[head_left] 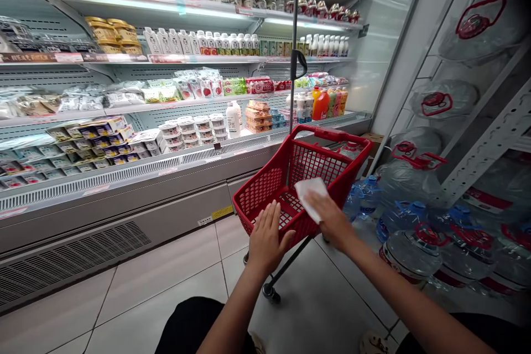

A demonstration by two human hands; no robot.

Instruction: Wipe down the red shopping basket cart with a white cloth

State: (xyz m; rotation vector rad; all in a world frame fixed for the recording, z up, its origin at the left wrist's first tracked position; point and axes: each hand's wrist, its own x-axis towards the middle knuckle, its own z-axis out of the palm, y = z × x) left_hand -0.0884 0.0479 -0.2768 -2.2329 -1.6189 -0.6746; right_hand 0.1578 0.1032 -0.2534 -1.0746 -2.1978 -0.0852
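Note:
A red plastic shopping basket (265, 191) on a wheeled frame stands on the tiled floor in front of me. My left hand (267, 238) rests flat against its near rim, fingers stretched out. My right hand (329, 218) is closed on a white cloth (311, 193) pressed against the basket's near right side. The basket's inside looks bare as far as I can see.
A chilled display case (124, 177) with shelves of dairy cartons, bottles and packets runs along the left. Large water jugs (415, 254) lie stacked on the floor and on a rack at the right. A thin metal pole (294, 38) rises behind the basket.

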